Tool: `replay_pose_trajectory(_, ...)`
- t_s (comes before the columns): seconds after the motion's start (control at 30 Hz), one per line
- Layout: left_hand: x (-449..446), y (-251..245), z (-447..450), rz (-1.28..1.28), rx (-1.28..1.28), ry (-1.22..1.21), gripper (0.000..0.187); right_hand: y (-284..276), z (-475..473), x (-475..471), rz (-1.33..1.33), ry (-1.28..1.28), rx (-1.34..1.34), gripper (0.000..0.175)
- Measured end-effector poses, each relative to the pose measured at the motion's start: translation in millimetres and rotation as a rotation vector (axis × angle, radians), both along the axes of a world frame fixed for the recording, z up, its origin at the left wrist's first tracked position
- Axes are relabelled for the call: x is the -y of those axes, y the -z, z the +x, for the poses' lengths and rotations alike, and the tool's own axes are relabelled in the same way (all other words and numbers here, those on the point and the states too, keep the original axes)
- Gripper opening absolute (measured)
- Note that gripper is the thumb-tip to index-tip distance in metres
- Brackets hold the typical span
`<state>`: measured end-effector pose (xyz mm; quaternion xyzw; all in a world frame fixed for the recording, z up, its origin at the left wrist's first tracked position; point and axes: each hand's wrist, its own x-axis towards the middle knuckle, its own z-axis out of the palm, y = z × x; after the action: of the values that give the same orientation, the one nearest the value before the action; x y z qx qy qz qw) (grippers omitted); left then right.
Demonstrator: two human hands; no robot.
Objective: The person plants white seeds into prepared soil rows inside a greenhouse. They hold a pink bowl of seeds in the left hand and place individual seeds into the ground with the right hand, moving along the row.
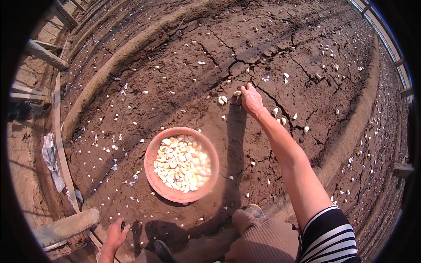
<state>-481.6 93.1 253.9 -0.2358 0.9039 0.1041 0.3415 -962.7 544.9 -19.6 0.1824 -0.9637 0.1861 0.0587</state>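
A reddish round basin (150, 184) full of peeled-looking garlic cloves (179, 164) rests on cracked brown soil (184, 108) in front of me. My right hand (252, 99) reaches past it to the ground, fingers bent down at the soil. One garlic clove (236, 93) lies right against its fingertips; whether they grip it I cannot tell. Just left of that is a pair of cloves (222, 100). More loose cloves (275, 111) lie beside my right forearm. My left hand (116, 235) hovers low at the lower left, fingers apart and holding nothing.
Small white cloves dot the whole bed. Raised soil ridges (108, 69) (348, 131) border it on both sides. At left stand a wooden board (62, 154), a concrete block (67, 227) and a crumpled plastic bag (49, 151). My shoe (162, 250) is near the bottom edge.
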Motion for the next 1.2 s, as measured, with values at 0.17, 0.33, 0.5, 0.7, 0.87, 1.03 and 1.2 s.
replay_pose_trajectory(0.17, -22.0, -12.4, -6.8, -0.011, 0.129, 0.087, 0.036, 9.6, -22.3, -1.5, 0.046, -0.198, 0.077, 0.016)
replay_pose_trajectory(0.33, -54.2, 18.0, -58.7, 0.121, -0.048, 0.096, 0.031, 5.1, 9.4, -7.8, -0.225, -0.159, 0.207, 0.021)
replay_pose_trajectory(0.5, -89.2, 58.5, -86.0, 0.288, -0.189, 0.08, 0.03, -19.5, 82.9, -20.5, -0.208, -0.308, 0.467, 0.022)
replay_pose_trajectory(0.7, -120.0, 100.0, -109.2, 0.313, -0.156, 0.17, 0.036, -16.3, 130.5, -18.9, 0.02, -0.37, 0.426, 0.008)
replay_pose_trajectory(0.87, -135.6, 108.8, -127.7, 0.401, -0.192, 0.194, 0.037, -5.5, 145.8, -0.6, 0.268, -0.412, 0.174, 0.016)
replay_pose_trajectory(1.03, -141.7, 120.2, -137.8, 0.412, -0.29, 0.196, 0.037, -4.0, 155.0, 21.2, 0.402, -0.392, 0.227, 0.017)
replay_pose_trajectory(1.2, -145.5, 140.7, -153.3, 0.442, -0.402, 0.264, 0.037, 5.1, 146.6, -8.6, -0.009, -0.289, 0.366, 0.013)
